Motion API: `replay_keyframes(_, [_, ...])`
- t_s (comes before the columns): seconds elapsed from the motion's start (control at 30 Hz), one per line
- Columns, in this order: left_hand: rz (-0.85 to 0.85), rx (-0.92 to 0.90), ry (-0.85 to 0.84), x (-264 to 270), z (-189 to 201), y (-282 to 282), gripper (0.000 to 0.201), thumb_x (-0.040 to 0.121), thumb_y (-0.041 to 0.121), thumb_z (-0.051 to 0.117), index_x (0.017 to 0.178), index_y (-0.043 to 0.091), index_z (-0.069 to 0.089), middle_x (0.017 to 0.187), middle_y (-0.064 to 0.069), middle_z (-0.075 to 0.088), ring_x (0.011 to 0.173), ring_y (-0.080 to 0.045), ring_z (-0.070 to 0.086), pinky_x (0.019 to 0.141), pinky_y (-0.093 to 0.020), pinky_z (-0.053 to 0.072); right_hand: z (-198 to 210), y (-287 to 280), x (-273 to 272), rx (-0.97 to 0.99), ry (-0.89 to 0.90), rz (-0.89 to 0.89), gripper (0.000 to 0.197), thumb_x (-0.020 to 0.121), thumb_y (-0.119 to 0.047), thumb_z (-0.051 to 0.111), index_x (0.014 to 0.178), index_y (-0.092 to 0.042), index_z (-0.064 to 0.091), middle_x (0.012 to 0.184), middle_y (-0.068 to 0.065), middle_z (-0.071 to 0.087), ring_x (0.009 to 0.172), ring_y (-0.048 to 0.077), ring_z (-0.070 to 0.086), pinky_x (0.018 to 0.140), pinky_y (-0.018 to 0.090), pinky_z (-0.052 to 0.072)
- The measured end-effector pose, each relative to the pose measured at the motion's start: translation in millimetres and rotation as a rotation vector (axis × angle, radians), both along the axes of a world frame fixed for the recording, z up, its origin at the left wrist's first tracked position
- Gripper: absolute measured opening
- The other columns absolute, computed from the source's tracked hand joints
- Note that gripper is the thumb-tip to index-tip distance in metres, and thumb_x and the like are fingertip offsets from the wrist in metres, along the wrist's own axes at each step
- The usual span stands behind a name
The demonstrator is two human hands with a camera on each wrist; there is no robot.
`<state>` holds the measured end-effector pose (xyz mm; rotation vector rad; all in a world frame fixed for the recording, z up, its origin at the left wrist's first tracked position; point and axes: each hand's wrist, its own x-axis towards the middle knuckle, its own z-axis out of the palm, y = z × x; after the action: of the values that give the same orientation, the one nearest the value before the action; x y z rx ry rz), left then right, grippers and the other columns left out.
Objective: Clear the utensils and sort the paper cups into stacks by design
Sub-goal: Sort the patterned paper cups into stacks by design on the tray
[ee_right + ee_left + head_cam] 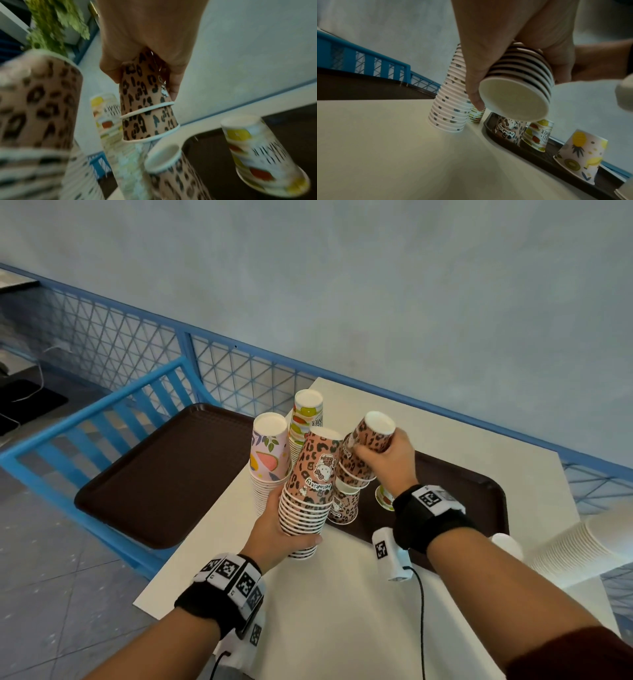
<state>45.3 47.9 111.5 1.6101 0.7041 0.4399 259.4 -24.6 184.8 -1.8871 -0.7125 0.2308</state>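
Observation:
My left hand point(274, 530) grips a tall stack of upside-down leopard-print cups point(308, 491), tilted and lifted off the white table point(342, 611); the left wrist view shows its open bottom rim point(513, 100) in the air. My right hand point(387, 460) holds a short nest of leopard cups point(359, 460) just right of that stack, above the brown tray point(479, 487). One leopard cup point(344, 508) stands upside down on the tray below them. A fruit-print cup point(262, 159) and a pineapple cup point(580, 154) also stand on the tray.
Behind my hands two stacks stand on the table: pink leaf-print cups point(269, 453) and fruit-print cups point(306, 416). A second brown tray point(164, 474) lies on the blue chair at left. A long stack of white cups point(565, 546) lies at right. A blue mesh fence runs behind.

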Motion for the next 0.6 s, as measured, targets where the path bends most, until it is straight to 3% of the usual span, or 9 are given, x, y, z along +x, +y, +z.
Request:
replay_keyframes(0.13, [0.016,-0.007,-0.029,6.1,9.0,2.0,0.106,0.045,0.033,0.089,0.135,0.039,0.033,0.122,0.017,0.059,0.113,-0.003,0.058,0.101,-0.042,0.047,-27.9,2.6,-6.7,-0.154,-0.026,-0.008,0.064,0.066,-0.021,0.083,0.119,-0.004,0.050,0.120,0.016,0.050,0.111,0.025,0.052,0.093,0.026,0.039])
replay_keyframes(0.2, [0.018,-0.004,-0.038,7.7,12.7,2.3,0.107,0.045,0.033,0.089,0.136,0.036,0.032,0.123,0.017,0.059,0.113,0.000,0.057,0.101,-0.041,0.047,-34.5,0.6,-9.6,-0.245,-0.013,0.035,0.071,0.068,-0.021,0.082,0.126,-0.004,0.044,0.125,0.016,0.045,0.118,0.028,0.047,0.096,0.028,0.037])
replay_keyframes(0.3, [0.015,-0.003,-0.040,8.0,15.5,2.6,0.108,0.046,0.033,0.089,0.137,0.037,0.031,0.124,0.018,0.058,0.115,-0.002,0.056,0.102,-0.043,0.046,-37.3,-2.9,-6.7,-0.396,0.061,0.140,0.095,0.068,-0.026,0.082,0.143,-0.009,0.026,0.138,0.017,0.035,0.129,0.029,0.040,0.105,0.036,0.036])
replay_keyframes(0.37, [0.018,-0.014,-0.046,8.3,15.2,2.6,0.108,0.045,0.032,0.089,0.136,0.037,0.031,0.123,0.016,0.059,0.115,-0.005,0.057,0.101,-0.045,0.047,-30.2,-3.1,-3.7,-0.451,0.044,0.170,0.099,0.072,-0.021,0.079,0.148,-0.011,0.017,0.144,0.017,0.029,0.134,0.030,0.035,0.108,0.038,0.033])
replay_keyframes(0.43, [0.018,-0.018,-0.048,9.4,15.7,1.7,0.108,0.045,0.032,0.089,0.136,0.037,0.031,0.123,0.014,0.060,0.115,-0.007,0.058,0.101,-0.046,0.047,-14.7,-2.6,-1.0,-0.326,0.009,0.142,0.082,0.078,-0.011,0.069,0.146,-0.010,0.023,0.143,0.016,0.032,0.135,0.028,0.035,0.109,0.035,0.033])
replay_keyframes(0.5, [0.012,-0.010,-0.052,11.6,17.0,0.3,0.107,0.045,0.033,0.089,0.136,0.037,0.031,0.122,0.015,0.060,0.115,-0.006,0.058,0.101,-0.045,0.047,9.6,-3.7,-3.4,-0.088,0.052,0.113,0.061,0.087,-0.011,0.060,0.141,-0.013,0.034,0.139,0.012,0.040,0.131,0.022,0.040,0.102,0.026,0.037])
replay_keyframes(0.57, [0.010,-0.013,-0.059,13.9,19.3,-1.7,0.105,0.044,0.035,0.088,0.134,0.039,0.032,0.122,0.016,0.059,0.114,-0.003,0.057,0.102,-0.042,0.046,33.6,-6.2,-11.3,0.051,0.149,0.178,0.053,0.092,-0.027,0.057,0.139,-0.018,0.037,0.133,0.007,0.047,0.123,0.018,0.047,0.093,0.020,0.039])
replay_keyframes(0.6, [0.006,-0.013,-0.062,15.5,20.2,-2.8,0.104,0.044,0.035,0.087,0.132,0.042,0.032,0.123,0.016,0.059,0.115,-0.003,0.056,0.102,-0.040,0.046,41.8,-7.3,-15.7,0.048,0.190,0.242,0.058,0.090,-0.036,0.057,0.141,-0.020,0.034,0.131,0.005,0.049,0.120,0.017,0.050,0.090,0.021,0.041])
